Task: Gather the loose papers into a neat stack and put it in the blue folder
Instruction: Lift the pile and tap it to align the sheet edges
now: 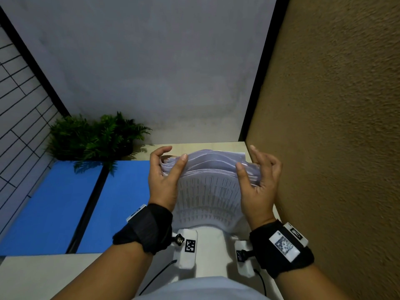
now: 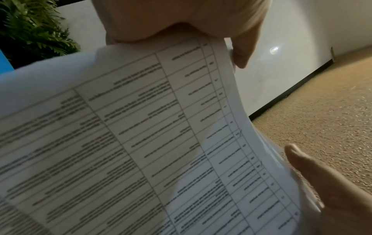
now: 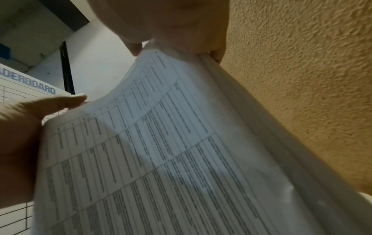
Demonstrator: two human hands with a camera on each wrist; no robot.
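At the desk's far right corner, both hands (image 1: 165,180) (image 1: 258,180) clamped the gathered papers (image 1: 208,191), top edges uneven; the folder (image 1: 121,202) lay open, unfilled.

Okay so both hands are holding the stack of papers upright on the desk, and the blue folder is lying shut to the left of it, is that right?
Not quite: the blue folder is lying open, its two flaps spread flat either side of a dark spine, as the head view shows. The rest holds: the left hand and right hand hold the stack of papers upright, with the folder to its left.

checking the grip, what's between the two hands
Only the stack of papers, held upright between the left hand and right hand; the head view shows it.
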